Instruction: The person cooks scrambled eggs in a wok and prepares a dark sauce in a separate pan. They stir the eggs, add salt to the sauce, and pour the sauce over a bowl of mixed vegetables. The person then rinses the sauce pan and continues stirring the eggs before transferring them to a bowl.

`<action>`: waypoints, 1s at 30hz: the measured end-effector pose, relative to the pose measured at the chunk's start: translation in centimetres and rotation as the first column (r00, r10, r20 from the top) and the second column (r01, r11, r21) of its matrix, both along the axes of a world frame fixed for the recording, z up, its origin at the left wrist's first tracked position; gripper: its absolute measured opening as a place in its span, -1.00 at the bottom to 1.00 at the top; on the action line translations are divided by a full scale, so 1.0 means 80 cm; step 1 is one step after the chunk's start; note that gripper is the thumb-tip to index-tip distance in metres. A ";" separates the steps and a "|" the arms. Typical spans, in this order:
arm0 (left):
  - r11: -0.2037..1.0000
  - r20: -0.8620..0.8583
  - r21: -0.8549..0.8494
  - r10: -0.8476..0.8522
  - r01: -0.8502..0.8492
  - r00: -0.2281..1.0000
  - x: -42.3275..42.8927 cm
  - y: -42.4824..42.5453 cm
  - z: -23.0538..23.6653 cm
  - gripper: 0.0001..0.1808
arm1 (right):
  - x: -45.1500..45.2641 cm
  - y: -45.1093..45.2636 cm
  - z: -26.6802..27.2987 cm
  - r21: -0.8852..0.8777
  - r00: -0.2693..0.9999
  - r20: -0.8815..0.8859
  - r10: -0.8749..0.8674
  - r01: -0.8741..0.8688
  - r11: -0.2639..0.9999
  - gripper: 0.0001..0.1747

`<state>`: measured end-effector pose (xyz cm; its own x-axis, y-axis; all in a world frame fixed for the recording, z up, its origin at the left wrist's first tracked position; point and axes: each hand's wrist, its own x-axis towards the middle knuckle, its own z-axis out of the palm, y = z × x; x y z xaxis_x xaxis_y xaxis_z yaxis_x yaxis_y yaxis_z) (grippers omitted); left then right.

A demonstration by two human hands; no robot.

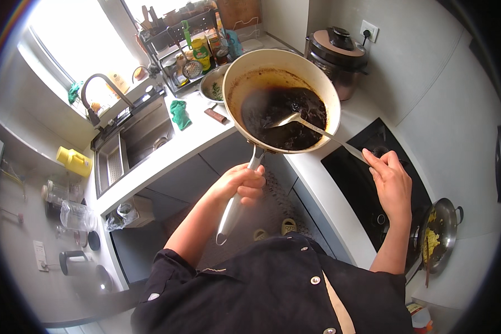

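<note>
My left hand (244, 183) is closed around the light handle of a deep cream-coloured pan (334, 98), which is lifted above the floor near the counter corner. Dark liquid (275, 112) covers the pan's bottom, and brown residue rings the wall. In my right hand (388, 179) is the handle of a metal spoon or spatula (338, 137); its head rests in the liquid. Behind the pan, partly hidden by it, stands a metal bowl (206, 89) with chopped greens. A brown-handled knife (215, 115) and a green cloth (180, 114) lie on the white counter.
A black cooktop (350, 167) is at the right, with a steel wok (446, 242) holding yellow food and chopsticks beyond it. An electric cooker (338, 54) stands at the back. Left are the sink (144, 129), a yellow jug (74, 161) and glass jars. A rack (167, 71) holds utensils and bottles.
</note>
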<state>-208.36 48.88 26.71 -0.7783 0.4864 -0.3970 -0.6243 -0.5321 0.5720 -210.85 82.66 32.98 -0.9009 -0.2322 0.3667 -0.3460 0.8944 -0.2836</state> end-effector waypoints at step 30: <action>0.962 0.106 -0.036 0.273 -0.271 0.956 -0.069 0.005 -0.002 -0.94 | -0.202 0.034 -0.061 -0.037 0.998 0.021 0.054 -0.054 0.998 -0.63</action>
<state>-213.88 49.27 26.55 -0.8315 0.2532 -0.4944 -0.5168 -0.6791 0.5213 -226.98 85.41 28.09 -0.8954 -0.2676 0.3558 -0.3867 0.8636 -0.3235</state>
